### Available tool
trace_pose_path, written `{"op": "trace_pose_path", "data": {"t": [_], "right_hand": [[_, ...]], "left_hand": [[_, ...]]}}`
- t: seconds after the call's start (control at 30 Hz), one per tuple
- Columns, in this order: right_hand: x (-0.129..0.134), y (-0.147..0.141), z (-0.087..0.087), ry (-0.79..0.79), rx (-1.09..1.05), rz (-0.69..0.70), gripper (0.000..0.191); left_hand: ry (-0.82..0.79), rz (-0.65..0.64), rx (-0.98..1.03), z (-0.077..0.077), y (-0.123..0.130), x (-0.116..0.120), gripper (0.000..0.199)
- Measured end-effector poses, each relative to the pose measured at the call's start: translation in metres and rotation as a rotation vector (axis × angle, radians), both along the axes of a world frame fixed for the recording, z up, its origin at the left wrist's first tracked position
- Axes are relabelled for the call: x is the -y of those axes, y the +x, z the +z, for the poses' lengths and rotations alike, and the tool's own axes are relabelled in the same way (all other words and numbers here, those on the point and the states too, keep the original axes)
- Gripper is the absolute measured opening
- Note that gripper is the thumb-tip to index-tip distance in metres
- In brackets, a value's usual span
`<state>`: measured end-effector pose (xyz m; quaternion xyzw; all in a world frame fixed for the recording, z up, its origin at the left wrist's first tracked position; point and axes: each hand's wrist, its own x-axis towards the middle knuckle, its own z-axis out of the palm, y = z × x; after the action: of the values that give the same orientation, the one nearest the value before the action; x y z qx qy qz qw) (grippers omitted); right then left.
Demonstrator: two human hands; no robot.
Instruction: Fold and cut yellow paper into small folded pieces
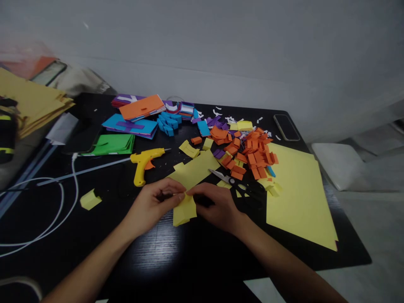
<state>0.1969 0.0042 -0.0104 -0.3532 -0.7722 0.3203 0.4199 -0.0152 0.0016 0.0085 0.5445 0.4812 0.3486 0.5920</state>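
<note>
A folded piece of yellow paper (184, 211) is pinched between my two hands above the black table. My left hand (154, 202) grips its upper left edge with thumb and forefinger. On the other side, my right hand (217, 204) has its fingertips closed at the upper right edge. Just beyond them lies a longer yellow paper strip (202, 166). Scissors (235, 182) with black handles rest right of it, their blades pointing left. A yellow glue gun (143, 164) lies on its side beyond my left hand.
Orange folded paper pieces (257, 151) are heaped at centre right, beside large yellow sheets (296, 198). A phone (286, 127) lies at the far right. Colored paper stacks (129, 126) stand back left. A white cable (75, 181) loops along the left, near a small yellow piece (90, 200).
</note>
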Motion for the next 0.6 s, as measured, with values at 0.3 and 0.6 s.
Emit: {"op": "trace_pose_path", "data": {"t": [0.3,0.6], "right_hand": [[0.0013,0.0001,0.0067,0.002,-0.017,0.051,0.025],[0.001,0.001,0.0069,-0.045,-0.032,0.02,0.015]], "left_hand": [[0.09,-0.008,-0.057,0.0002,-0.0004,0.0007,0.005],[0.078,-0.006,-0.073,0.0052,0.0006,-0.0011,0.009]]}}
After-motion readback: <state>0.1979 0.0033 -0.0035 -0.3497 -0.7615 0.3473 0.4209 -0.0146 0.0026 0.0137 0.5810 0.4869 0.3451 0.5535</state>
